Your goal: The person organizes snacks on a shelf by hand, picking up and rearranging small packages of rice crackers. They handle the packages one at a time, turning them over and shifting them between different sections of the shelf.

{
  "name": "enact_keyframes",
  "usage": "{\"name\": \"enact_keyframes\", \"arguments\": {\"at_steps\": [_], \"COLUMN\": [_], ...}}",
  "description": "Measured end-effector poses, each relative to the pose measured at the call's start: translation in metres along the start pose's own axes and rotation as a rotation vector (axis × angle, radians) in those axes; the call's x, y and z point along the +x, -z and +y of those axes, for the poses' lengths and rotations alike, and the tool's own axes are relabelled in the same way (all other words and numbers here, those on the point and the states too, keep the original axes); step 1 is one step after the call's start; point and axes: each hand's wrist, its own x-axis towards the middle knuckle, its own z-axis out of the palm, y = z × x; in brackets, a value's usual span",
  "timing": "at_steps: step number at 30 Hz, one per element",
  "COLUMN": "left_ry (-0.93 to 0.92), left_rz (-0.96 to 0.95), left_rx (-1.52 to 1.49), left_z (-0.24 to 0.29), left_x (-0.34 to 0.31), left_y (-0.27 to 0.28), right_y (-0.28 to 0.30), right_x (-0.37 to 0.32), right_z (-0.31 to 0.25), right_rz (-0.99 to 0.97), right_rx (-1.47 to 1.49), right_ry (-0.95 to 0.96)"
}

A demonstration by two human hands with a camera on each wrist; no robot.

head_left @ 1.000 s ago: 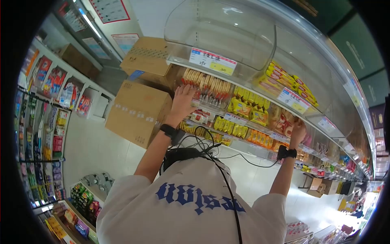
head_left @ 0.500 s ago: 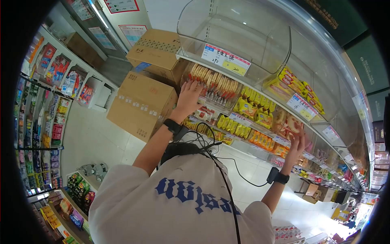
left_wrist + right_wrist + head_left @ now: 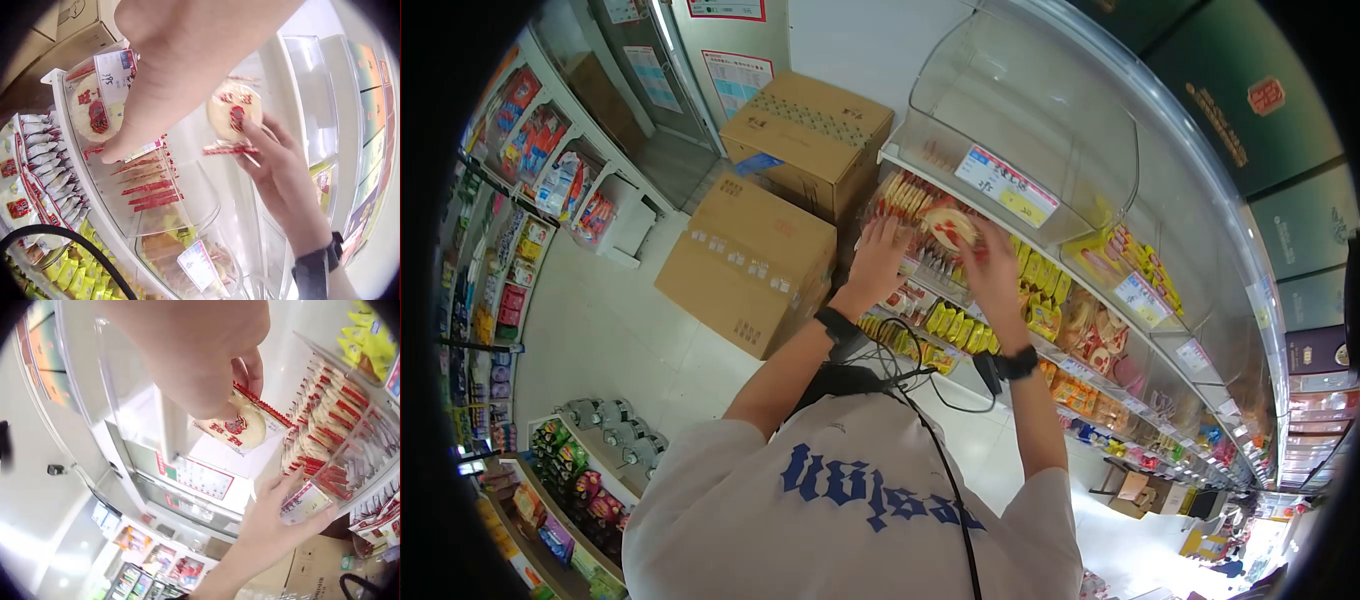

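My right hand (image 3: 995,275) pinches a round rice cracker (image 3: 950,228) in a clear wrapper with red printing and red crimped ends. It is held above the tilted clear bin. In the left wrist view the cracker (image 3: 234,112) faces the camera, thumb and fingers at its lower edge. My left hand (image 3: 878,262) rests at the front edge of the bin, its fingers extended beside a price label (image 3: 305,503). Rows of wrapped crackers (image 3: 328,425) stand on edge in that bin, just past the left fingertips.
Two cardboard boxes (image 3: 745,262) stand left of the shelf. Yellow snack packs (image 3: 1045,285) fill the neighbouring bin. Above, a clear upper bin (image 3: 1025,110) with a price card (image 3: 1006,187) overhangs the crackers. Black cables (image 3: 900,355) hang in front of the shirt.
My right hand has come left from the bins further right and now holds a wrapped cracker above the cracker bin. My left hand stays at that bin's front. The head view has shifted.
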Motion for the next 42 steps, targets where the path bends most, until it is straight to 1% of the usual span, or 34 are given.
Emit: {"name": "enact_keyframes", "arguments": {"at_steps": [2,5,6,9,12,15,18,21,24,27,30,33,36,39,42], "left_ry": [0.014,0.021,0.023,-0.005,-0.020,-0.013,-0.022,-0.028,-0.033,-0.048,-0.047,-0.081,-0.108,-0.115,-0.050], "left_rz": [0.003,0.003,-0.006,0.025,0.038,-0.033,-0.047,-0.051,-0.018,-0.017,-0.058,-0.057,-0.035,-0.010,-0.068], "left_rx": [-0.023,-0.006,0.006,-0.064,-0.079,-0.021,0.005,-0.003,-0.035,-0.006,0.015,0.042,0.099,0.012,-0.021], "left_z": [0.004,0.004,0.003,0.000,0.000,0.001,0.000,0.003,0.001,-0.003,-0.003,-0.005,-0.006,-0.003,0.001], "left_x": [0.001,0.000,-0.001,-0.002,-0.004,-0.004,-0.003,-0.003,-0.004,-0.007,-0.006,-0.009,-0.012,-0.008,-0.004], "left_y": [0.005,0.007,0.007,0.006,0.011,0.013,0.012,0.017,0.018,0.011,0.012,0.008,0.003,0.014,0.020], "right_y": [-0.032,-0.067,-0.075,-0.088,-0.094,-0.111,-0.111,-0.097,-0.096,-0.101,-0.099,-0.100,-0.088,-0.055,-0.018], "right_x": [0.021,0.035,0.037,0.040,0.044,0.043,0.044,0.045,0.035,0.026,0.017,0.013,0.014,0.007,-0.025], "right_z": [0.013,0.028,0.028,0.034,0.037,0.045,0.050,0.049,0.033,0.038,0.044,0.046,0.045,0.029,0.044], "right_rz": [-0.015,-0.152,-0.177,-0.199,-0.231,-0.258,-0.287,-0.439,-0.223,-0.265,-0.369,-0.328,-0.348,-0.256,-0.082], "right_rx": [-0.133,-0.128,-0.212,-0.375,-0.422,-0.438,-0.360,-0.300,-0.409,-0.364,-0.309,-0.307,-0.150,0.223,0.252], "right_ry": [0.149,0.117,0.152,0.130,0.184,0.301,0.266,0.121,0.255,0.157,0.114,0.222,0.143,-0.099,-0.101]}}
